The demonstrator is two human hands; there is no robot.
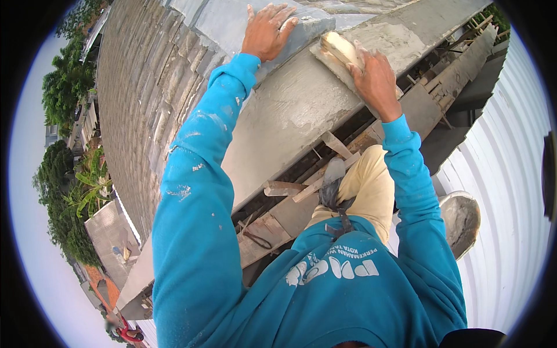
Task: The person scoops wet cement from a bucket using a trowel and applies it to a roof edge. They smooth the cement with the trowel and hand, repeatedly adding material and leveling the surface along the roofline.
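Head view: left hand (266, 30) lies open, bracing on the grey plastered wall top (290, 110) near its far edge, while right hand (374, 78) grips a pale wooden float (341, 49) flat against wet mortar.

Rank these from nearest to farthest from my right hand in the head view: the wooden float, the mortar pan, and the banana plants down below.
1. Wooden float: gripped in the right hand, pressed on the wet plastered wall top.
2. Mortar pan: lower right, beside the right sleeve, on the white corrugated roof.
3. Banana plants: far left, down at ground level beyond the brick wall.
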